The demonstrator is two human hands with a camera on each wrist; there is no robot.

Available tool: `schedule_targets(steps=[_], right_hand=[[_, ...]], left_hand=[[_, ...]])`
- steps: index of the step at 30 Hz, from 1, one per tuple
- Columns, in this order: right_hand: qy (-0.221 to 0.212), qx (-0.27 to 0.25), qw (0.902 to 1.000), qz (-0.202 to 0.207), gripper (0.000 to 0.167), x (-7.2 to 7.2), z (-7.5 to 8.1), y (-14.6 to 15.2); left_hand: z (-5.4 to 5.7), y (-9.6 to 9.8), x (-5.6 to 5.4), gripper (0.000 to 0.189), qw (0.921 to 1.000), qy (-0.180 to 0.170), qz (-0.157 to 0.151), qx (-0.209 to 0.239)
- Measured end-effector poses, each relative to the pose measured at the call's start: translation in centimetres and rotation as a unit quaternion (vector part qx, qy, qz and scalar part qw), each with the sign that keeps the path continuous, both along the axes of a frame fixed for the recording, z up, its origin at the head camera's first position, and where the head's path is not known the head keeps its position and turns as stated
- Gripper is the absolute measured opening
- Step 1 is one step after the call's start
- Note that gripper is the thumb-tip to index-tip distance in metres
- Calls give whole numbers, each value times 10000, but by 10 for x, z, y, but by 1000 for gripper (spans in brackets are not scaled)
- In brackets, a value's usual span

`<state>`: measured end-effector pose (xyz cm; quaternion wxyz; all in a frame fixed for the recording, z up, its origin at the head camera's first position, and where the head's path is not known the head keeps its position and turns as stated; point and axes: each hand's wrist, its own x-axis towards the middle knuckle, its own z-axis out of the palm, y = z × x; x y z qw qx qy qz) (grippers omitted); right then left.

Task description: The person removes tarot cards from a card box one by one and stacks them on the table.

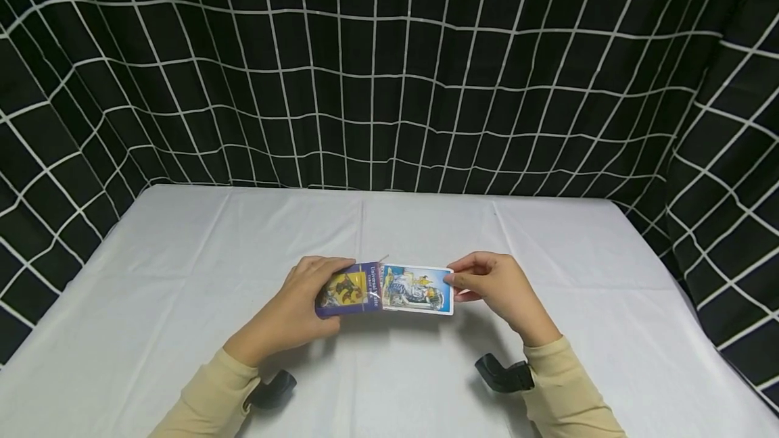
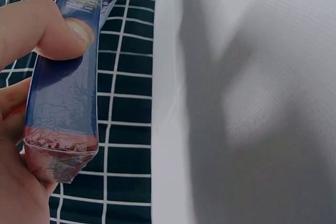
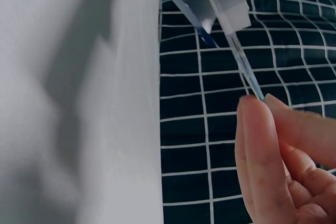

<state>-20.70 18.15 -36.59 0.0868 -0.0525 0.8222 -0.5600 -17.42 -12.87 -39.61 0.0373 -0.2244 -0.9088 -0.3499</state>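
Note:
In the head view my left hand (image 1: 302, 303) grips a purple tarot card box (image 1: 370, 289) marked "Universal Waite". Its narrow side, with the thumb pressed on it and clear wrap crinkled at the bottom, fills part of the left wrist view. A tarot card (image 1: 417, 288) with a blue picture and white border sticks out of the box's right end. Between thumb and fingers, my right hand (image 1: 496, 287) pinches the card's outer edge. The right wrist view shows the card edge-on, with the box's opened flaps (image 3: 202, 9) beyond it. Whether several cards are pinched, I cannot tell.
A white cloth covers the table (image 1: 243, 235) under both hands. Black curtain (image 1: 389, 86) with a white grid stands behind and at both sides. Each sleeve carries a black wrist mount (image 1: 504, 374) at the wrist.

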Motion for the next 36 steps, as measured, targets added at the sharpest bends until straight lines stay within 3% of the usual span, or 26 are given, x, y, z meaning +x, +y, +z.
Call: schedule_targets(steps=[9, 30, 36], right_hand=[[-236, 132, 9990, 364, 21, 0, 3, 4], [-893, 415, 9892, 1084, 31, -3, 2, 18], [-893, 352, 9873, 1267, 31, -2, 4, 22]], left_hand=[[0, 0, -1, 86, 10000, -29, -18, -17], [-1, 0, 0, 86, 10000, -34, -15, 2], [0, 0, 0, 86, 10000, -2, -13, 9]])
